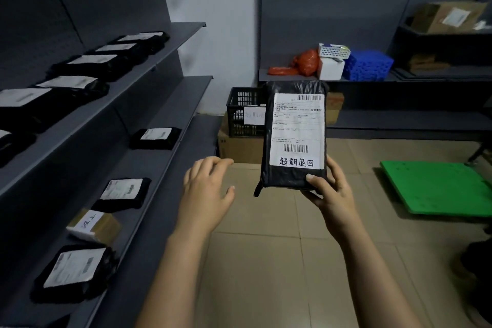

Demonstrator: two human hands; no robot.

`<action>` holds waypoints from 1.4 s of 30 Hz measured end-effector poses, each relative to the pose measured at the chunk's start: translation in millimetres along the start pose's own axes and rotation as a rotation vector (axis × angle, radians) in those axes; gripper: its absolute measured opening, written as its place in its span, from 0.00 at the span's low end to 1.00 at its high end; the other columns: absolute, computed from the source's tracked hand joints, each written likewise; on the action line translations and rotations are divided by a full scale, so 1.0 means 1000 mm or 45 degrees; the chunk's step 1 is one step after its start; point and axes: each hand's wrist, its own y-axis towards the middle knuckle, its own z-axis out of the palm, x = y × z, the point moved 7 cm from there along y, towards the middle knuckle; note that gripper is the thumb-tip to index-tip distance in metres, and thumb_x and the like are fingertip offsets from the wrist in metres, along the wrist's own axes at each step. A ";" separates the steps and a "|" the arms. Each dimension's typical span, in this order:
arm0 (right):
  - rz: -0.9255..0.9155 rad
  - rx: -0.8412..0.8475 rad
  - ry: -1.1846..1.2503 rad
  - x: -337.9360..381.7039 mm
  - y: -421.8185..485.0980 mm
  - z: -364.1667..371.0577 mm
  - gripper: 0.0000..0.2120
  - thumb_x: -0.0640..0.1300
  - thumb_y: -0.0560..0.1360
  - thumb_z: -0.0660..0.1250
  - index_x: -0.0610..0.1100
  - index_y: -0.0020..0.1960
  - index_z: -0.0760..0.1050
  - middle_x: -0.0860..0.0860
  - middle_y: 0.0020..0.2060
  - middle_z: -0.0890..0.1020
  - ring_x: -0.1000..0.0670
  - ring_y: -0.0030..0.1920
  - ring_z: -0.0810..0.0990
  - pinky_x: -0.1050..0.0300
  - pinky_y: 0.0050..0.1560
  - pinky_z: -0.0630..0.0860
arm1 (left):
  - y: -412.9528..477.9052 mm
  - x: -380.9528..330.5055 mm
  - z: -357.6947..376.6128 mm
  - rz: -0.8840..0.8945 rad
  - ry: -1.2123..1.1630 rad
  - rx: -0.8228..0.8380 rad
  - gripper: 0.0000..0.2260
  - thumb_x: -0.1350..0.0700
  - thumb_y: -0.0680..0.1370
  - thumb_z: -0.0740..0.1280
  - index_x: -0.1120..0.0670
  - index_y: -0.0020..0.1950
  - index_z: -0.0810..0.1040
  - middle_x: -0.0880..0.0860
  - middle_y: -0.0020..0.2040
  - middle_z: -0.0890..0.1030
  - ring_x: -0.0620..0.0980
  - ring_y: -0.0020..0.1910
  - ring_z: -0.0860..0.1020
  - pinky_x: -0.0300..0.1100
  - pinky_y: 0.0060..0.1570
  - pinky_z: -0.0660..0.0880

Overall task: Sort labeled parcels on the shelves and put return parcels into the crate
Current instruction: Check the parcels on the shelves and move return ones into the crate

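Grip: right hand (332,194) clasps parcel (288,177) at its lower end; long axis upright, label (298,125) facing camera. Left hand (205,189) spread alongside, empty; crate (241,104) behind.

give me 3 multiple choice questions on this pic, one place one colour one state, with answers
1. The black crate stands: A on a cardboard box; B on a shelf; C on a chair.
2. The flat board on the floor is: A red; B yellow; C green.
3. The right hand: A hangs empty; B grips the parcel at its lower end; C rests on a shelf.
Answers: A, box directly beneath; C, plainly green; B, thumb on its front.
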 end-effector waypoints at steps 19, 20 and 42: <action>0.057 -0.253 0.019 -0.050 0.358 0.077 0.25 0.32 0.76 0.66 0.51 0.69 0.71 0.47 0.53 0.83 0.48 0.54 0.81 0.49 0.58 0.77 | 0.364 0.141 0.159 0.116 -0.084 0.152 0.21 0.55 0.74 0.71 0.51 0.66 0.74 0.49 0.60 0.73 0.50 0.63 0.68 0.52 0.66 0.66; 0.051 -0.264 0.020 -0.050 0.375 0.082 0.25 0.32 0.76 0.66 0.51 0.68 0.71 0.47 0.54 0.83 0.47 0.53 0.81 0.48 0.58 0.77 | 0.383 0.147 0.164 0.126 -0.087 0.150 0.21 0.55 0.74 0.71 0.51 0.66 0.74 0.49 0.60 0.73 0.50 0.63 0.68 0.51 0.66 0.66; 0.064 -0.113 -0.062 -0.060 0.770 0.094 0.25 0.34 0.76 0.68 0.56 0.66 0.72 0.48 0.57 0.83 0.47 0.57 0.82 0.56 0.47 0.78 | 0.713 0.185 0.328 0.054 -0.072 0.070 0.20 0.55 0.75 0.70 0.50 0.67 0.73 0.48 0.60 0.73 0.48 0.62 0.66 0.48 0.66 0.63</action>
